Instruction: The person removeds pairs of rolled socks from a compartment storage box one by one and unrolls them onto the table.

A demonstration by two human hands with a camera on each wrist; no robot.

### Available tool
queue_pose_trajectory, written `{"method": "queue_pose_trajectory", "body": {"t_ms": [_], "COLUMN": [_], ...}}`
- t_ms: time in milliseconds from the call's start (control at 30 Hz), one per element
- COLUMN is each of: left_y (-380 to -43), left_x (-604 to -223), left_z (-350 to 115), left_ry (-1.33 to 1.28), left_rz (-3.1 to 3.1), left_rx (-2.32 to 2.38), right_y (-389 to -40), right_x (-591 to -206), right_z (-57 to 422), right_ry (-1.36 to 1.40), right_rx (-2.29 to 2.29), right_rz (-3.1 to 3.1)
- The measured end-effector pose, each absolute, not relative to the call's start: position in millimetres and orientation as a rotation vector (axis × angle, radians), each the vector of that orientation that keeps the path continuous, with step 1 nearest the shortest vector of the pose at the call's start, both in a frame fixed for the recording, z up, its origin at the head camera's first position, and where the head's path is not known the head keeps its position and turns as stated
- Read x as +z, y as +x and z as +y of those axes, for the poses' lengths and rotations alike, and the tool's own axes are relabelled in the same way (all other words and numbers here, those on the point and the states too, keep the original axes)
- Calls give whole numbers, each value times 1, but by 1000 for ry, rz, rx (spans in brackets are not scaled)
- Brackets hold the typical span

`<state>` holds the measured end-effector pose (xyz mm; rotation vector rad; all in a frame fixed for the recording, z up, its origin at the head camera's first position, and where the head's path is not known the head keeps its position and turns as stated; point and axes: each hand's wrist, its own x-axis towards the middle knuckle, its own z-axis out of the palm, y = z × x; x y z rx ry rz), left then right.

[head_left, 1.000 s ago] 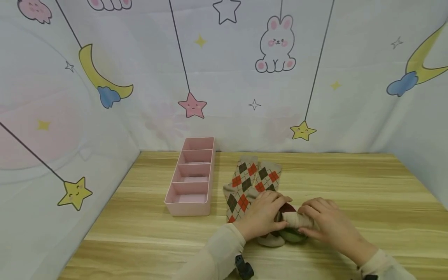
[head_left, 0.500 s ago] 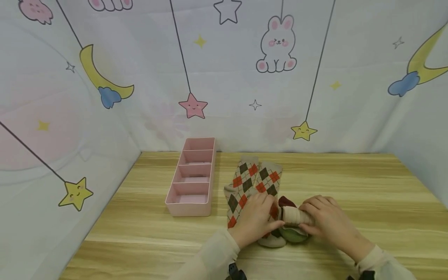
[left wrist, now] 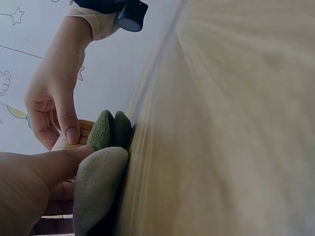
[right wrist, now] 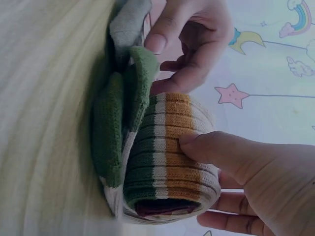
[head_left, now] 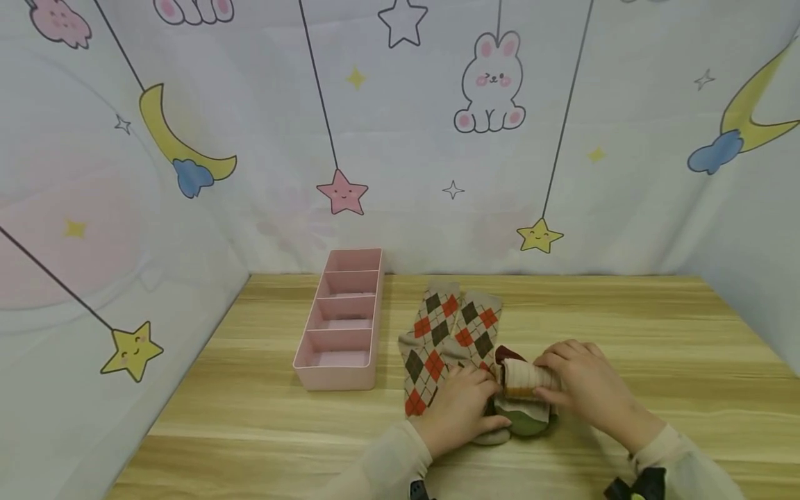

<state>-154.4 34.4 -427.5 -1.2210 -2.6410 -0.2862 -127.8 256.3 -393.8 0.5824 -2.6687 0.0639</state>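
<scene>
My right hand [head_left: 590, 389] grips a rolled-up pair of socks [head_left: 525, 378], thumb on the near side and fingers behind. In the right wrist view, the rolled ribbed part [right wrist: 172, 152] shows green, white, orange and cream bands, with green toes [right wrist: 108, 128] lying flat beside it. At the roll's left end is my left hand [head_left: 459, 406], its fingers loosely bent and thumb apart, over a pair of beige argyle socks [head_left: 431, 333]. The left thumb lies by a pale sock toe [left wrist: 101, 184] in the left wrist view. The hand partly hides the argyle feet.
A pink organizer box [head_left: 340, 378] with several compartments stands left of the argyle socks. A wood-grain table [head_left: 625, 319] lies under everything. Behind it hangs a white cloth [head_left: 412, 153] printed with stars, moons and a rabbit.
My left hand has slid back toward me, off the roll's left end. More of the roll shows now, including its orange band. The right hand still holds it.
</scene>
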Motion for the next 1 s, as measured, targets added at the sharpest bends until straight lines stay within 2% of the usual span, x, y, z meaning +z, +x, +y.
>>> {"method": "queue_pose_trajectory", "body": {"t_ms": [467, 1000], "left_y": [-156, -156], "left_x": [-436, -440], "left_z": [33, 34], "left_ry": [-1307, -1354], "left_rz": [-2557, -2532], "left_rx": [-367, -337], "right_y": [-139, -152], "right_x": [-392, -402], "right_z": [252, 254], "right_ry": [438, 514], "right_rx": [137, 281], "right_rz": [-2798, -2579]}}
